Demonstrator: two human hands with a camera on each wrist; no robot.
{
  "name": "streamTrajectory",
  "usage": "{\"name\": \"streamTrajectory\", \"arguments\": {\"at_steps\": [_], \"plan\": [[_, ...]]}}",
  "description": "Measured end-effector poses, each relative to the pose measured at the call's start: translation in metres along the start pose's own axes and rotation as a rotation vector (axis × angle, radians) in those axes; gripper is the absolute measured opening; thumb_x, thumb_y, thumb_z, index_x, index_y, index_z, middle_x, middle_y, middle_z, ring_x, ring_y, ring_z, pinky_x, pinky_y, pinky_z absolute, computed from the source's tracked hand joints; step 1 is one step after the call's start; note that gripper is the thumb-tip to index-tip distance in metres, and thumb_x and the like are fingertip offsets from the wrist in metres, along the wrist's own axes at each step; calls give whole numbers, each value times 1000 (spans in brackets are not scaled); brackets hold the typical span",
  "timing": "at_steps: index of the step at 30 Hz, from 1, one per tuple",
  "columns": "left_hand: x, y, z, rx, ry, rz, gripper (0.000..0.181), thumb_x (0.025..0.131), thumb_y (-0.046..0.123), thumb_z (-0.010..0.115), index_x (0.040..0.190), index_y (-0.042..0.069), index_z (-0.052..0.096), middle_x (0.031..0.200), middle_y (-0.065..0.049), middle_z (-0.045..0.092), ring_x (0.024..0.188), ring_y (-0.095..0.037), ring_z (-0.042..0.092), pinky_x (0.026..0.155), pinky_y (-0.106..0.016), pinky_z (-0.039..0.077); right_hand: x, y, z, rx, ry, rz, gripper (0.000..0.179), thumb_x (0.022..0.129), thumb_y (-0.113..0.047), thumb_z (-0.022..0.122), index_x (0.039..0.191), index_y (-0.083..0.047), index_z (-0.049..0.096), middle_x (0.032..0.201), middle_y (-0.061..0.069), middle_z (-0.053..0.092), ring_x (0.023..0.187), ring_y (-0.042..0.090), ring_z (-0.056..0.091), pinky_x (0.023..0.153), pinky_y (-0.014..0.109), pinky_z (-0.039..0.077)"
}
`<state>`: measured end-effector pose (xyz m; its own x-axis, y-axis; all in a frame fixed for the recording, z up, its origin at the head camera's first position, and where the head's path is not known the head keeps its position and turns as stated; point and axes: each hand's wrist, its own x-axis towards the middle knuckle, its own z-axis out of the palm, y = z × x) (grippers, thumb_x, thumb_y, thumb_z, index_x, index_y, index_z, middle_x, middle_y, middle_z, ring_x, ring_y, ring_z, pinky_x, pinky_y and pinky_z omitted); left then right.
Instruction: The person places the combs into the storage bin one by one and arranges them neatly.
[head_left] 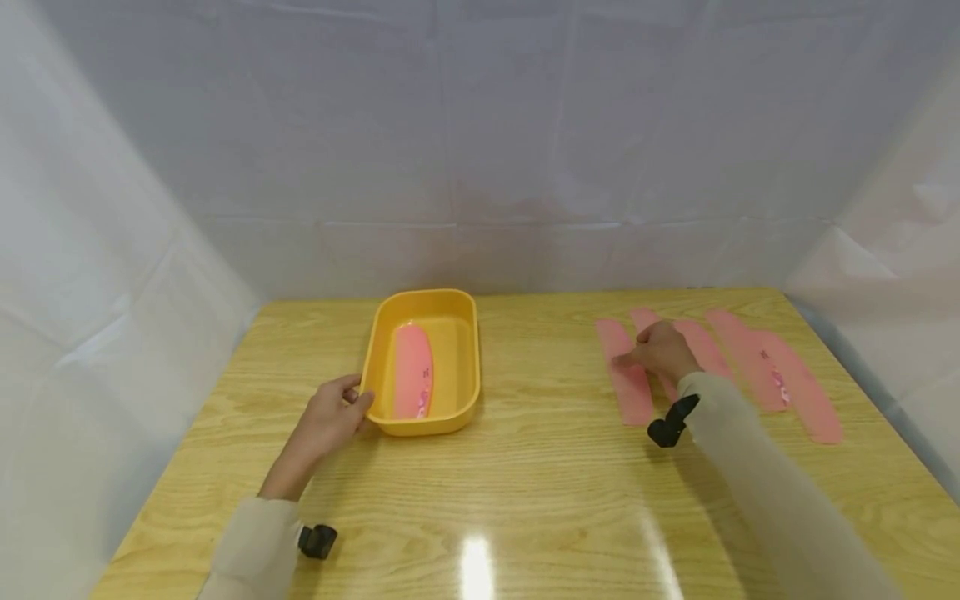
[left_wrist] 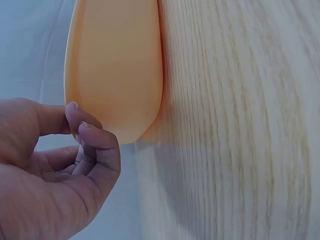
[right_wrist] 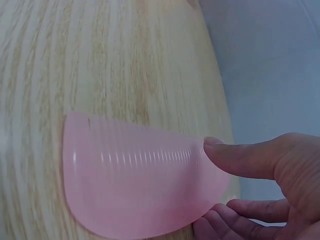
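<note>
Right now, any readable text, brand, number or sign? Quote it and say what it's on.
No text can be read, so nothing to quote.
Comb in the tray: small dark mark beside a pink-and-white print, too small to read.
Second comb from the right: similar dark mark and print, also too small.
Comb at the right hand: none visible.
Yellow tray: none visible.

Pink combs (head_left: pixel 798 392): six in all, five on bench (head_left: pixel 525 500), one in yellow tray (head_left: pixel 456 358). Combs showing printed marks: two, one on bench, one in tray. Yellow tray: one. Bench: one. Hands: two, left hand (head_left: pixel 330 417), right hand (head_left: pixel 663 350). Pale sleeves (head_left: pixel 251 546): two. Black wrist devices (head_left: pixel 318 542): two, one per wrist. White sheeted sides (head_left: pixel 480 125): three.
</note>
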<state>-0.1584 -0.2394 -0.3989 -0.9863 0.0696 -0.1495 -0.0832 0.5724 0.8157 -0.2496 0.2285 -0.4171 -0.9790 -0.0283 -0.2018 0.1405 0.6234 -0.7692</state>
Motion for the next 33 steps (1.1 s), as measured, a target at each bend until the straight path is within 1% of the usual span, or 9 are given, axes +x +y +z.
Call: {"name": "streamTrajectory", "arguments": {"at_steps": [2, 4, 7, 9, 13, 23, 26, 30, 33], "plan": [[1, 0, 0, -9, 7, -5, 55, 99, 15, 47, 143, -11, 26, 99, -16, 46, 71, -23, 61, 59, -31, 52, 0, 0, 3, 13, 6, 11, 68, 73, -18, 81, 72, -13, 13, 62, 0, 11, 50, 16, 15, 49, 31, 21], [1, -1, 0, -14, 18, -8, 55, 99, 14, 47, 142, -12, 27, 99, -16, 47, 71, -23, 61, 62, -32, 54, -1, 0, 5, -6, 22, 26, 58, 72, -21, 82, 70, -11, 25, 65, 1, 23, 55, 17, 24, 52, 32, 26], [2, -2, 1, -35, 25, -17, 54, 98, 13, 47, 142, -12, 27, 99, -16, 46, 71, -21, 61, 65, -32, 55, -1, -1, 7, -64, 38, 46, 56, 71, -25, 83, 78, -10, 30, 76, 3, 24, 63, 19, 26, 58, 33, 26], [3, -2, 1, -51, 28, -22, 54, 98, 12, 47, 142, -11, 27, 99, -16, 46, 70, -20, 61, 66, -32, 55, 0, -2, 9, -116, 45, 37, 54, 71, -27, 83, 75, -10, 32, 73, 2, 25, 61, 18, 25, 56, 32, 25], [3, -3, 2, -84, 41, -19, 53, 98, 12, 49, 141, -13, 30, 97, -16, 46, 68, -19, 62, 67, -33, 56, 2, -1, 11, -178, 38, 0, 68, 71, -27, 83, 67, -15, 16, 62, -2, 9, 52, 14, 11, 49, 30, 17], [-1, -4, 4, -114, 29, -47, 54, 96, 16, 55, 140, -8, 36, 86, -14, 48, 74, -26, 65, 68, -35, 56, 1, -3, 12, -205, 49, -32, 66, 71, -27, 83, 63, -15, 19, 59, -3, 10, 50, 13, 11, 48, 30, 16], [-2, -5, 4, -125, 27, -32, 51, 96, 12, 54, 139, -9, 37, 84, -15, 50, 73, -26, 65, 67, -35, 56, 0, -4, 12, -218, 47, -30, 63, 71, -27, 83, 64, -15, 21, 61, -2, 12, 51, 14, 14, 51, 31, 18], [-2, -4, 3, -138, 28, -15, 48, 96, 9, 52, 138, -10, 38, 84, -15, 50, 71, -27, 64, 67, -35, 56, -2, -5, 12, -243, 51, -20, 44, 71, -28, 83, 65, -11, 43, 65, 2, 35, 57, 15, 30, 57, 33, 29], [-2, -4, 2, -161, 21, -20, 48, 97, 8, 49, 139, -11, 35, 88, -15, 47, 73, -27, 63, 69, -36, 56, -2, -5, 12, -242, 34, -8, 45, 72, -30, 82, 66, -12, 42, 66, 3, 34, 58, 15, 29, 58, 33, 29]]}}
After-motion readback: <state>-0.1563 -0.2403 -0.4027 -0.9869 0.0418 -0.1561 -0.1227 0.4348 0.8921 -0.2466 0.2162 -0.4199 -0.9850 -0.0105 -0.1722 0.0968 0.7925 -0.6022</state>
